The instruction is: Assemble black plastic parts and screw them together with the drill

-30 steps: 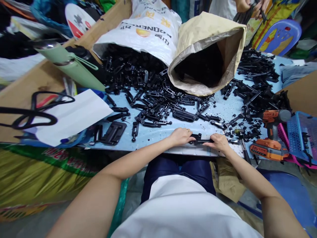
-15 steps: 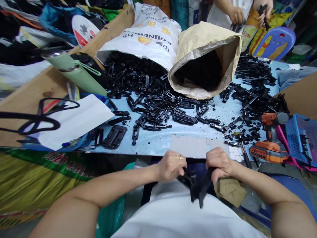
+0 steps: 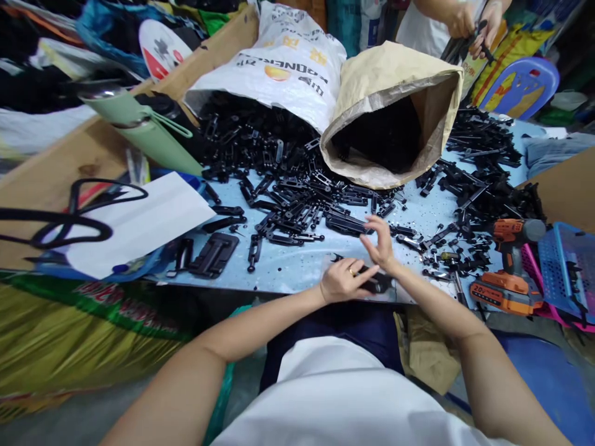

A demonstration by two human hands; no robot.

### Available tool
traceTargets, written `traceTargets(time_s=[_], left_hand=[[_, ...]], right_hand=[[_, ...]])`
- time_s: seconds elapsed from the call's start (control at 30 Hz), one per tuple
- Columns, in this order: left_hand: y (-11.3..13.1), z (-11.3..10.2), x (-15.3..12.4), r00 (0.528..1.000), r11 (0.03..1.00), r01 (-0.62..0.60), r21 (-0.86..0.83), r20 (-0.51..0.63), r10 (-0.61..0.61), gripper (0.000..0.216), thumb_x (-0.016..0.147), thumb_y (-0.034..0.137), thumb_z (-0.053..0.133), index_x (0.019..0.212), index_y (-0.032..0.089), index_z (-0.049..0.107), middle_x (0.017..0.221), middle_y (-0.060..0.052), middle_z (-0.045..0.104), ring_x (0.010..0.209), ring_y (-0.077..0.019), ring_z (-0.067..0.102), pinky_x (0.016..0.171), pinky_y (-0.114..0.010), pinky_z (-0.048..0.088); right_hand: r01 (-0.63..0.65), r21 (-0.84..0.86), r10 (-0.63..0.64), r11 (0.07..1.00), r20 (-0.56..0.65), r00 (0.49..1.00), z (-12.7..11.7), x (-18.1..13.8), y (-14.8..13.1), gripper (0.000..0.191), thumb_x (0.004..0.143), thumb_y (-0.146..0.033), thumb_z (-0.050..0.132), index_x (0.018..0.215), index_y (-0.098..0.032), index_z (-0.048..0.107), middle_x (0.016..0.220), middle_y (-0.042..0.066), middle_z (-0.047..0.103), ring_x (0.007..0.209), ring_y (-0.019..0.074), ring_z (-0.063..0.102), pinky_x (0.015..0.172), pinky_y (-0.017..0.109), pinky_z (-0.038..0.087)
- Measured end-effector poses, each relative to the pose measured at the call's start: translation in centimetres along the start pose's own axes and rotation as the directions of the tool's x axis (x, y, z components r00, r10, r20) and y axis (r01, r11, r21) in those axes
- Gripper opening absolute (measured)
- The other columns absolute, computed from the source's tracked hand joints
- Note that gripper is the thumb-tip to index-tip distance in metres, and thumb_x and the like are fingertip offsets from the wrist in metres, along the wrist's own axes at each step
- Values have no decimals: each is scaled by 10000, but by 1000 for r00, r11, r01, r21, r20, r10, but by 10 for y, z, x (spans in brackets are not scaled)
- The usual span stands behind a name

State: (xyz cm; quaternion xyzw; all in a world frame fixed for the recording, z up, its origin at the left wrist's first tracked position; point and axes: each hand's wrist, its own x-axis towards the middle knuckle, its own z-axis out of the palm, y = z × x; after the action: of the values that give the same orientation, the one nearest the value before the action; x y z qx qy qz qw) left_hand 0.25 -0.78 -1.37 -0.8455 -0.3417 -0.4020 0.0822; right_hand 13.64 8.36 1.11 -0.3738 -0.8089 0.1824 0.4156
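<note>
My left hand (image 3: pixel 343 280) rests on the near edge of the light blue table (image 3: pixel 297 266) with its fingers closed on a black plastic part (image 3: pixel 377 284) that lies flat there. My right hand (image 3: pixel 382 243) hovers just above and beyond it, fingers stretched out and apart, holding nothing. A heap of black plastic parts (image 3: pixel 288 192) spreads over the table beyond both hands.
A tan sack (image 3: pixel 395 80) and a white sack (image 3: pixel 283 62) lie open at the back. An orange cordless drill (image 3: pixel 506 260) stands at the right beside a blue basket (image 3: pixel 564 266). White paper (image 3: pixel 139 223) and a green bottle (image 3: pixel 139 130) sit left. Another person's hands (image 3: pixel 469 21) work at the far side.
Both hands came up from my lap to the table edge. The folded black part now lies flat under my left hand, and my right hand has let go and opened.
</note>
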Motion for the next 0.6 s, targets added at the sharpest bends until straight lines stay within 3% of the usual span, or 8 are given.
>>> traceTargets(time_s=[0.1, 0.23, 0.33, 0.43, 0.5, 0.6], left_hand=[[-34, 21, 1, 976, 995, -45, 92, 217, 24, 284, 911, 342, 426, 1067, 187, 604, 849, -76, 663, 854, -196, 597, 757, -324, 440], [-66, 35, 17, 915, 990, 16, 143, 396, -73, 240, 897, 216, 455, 1101, 174, 573, 889, -87, 661, 882, -207, 574, 734, -334, 401], [-81, 34, 31, 888, 982, 109, 152, 428, -165, 307, 869, 272, 511, 1155, 163, 535, 968, -107, 644, 943, -224, 549, 764, -345, 380], [-104, 21, 45, 853, 914, 324, 242, 342, -393, 329, 880, 251, 458, 1191, 152, 506, 1062, -130, 613, 992, -241, 526, 792, -363, 379], [-127, 9, 51, 758, 787, 503, 357, 255, -600, 313, 860, 176, 427, 1153, 145, 531, 1108, -150, 591, 1013, -262, 515, 796, -384, 389], [-162, -8, 56, 552, 594, 633, 496, 250, -796, 282, 789, 118, 465, 1044, 112, 584, 1103, -187, 584, 1037, -315, 504, 806, -436, 403]], right_hand=[[-124, -273, 138, 954, 33, 990, -22, 67, 61, 245, 875, -369, 405, 997, -191, 522, 1092, 126, 551, 1086, 249, 467, 970, 440, 347], [-284, -566, 381, 774, 58, 923, -37, 143, 117, 296, 832, -196, 461, 1099, -82, 519, 1160, 184, 521, 1123, 276, 437, 976, 428, 324], [-477, -646, 621, 597, -5, 784, -32, 176, 137, 374, 807, -176, 512, 1150, -26, 501, 1179, 223, 515, 1146, 307, 440, 959, 428, 338], [-616, -623, 756, 481, -60, 651, -22, 191, 146, 409, 810, -227, 536, 1155, -9, 508, 1130, 235, 553, 1094, 320, 503, 911, 427, 389], [-637, -600, 762, 483, -69, 643, -18, 194, 149, 425, 812, -264, 542, 1148, -6, 518, 1121, 234, 561, 1069, 313, 528, 895, 413, 409], [-699, -484, 761, 527, -98, 642, -17, 193, 149, 448, 776, -310, 595, 1108, -13, 543, 1110, 210, 571, 1043, 284, 546, 873, 368, 431]])
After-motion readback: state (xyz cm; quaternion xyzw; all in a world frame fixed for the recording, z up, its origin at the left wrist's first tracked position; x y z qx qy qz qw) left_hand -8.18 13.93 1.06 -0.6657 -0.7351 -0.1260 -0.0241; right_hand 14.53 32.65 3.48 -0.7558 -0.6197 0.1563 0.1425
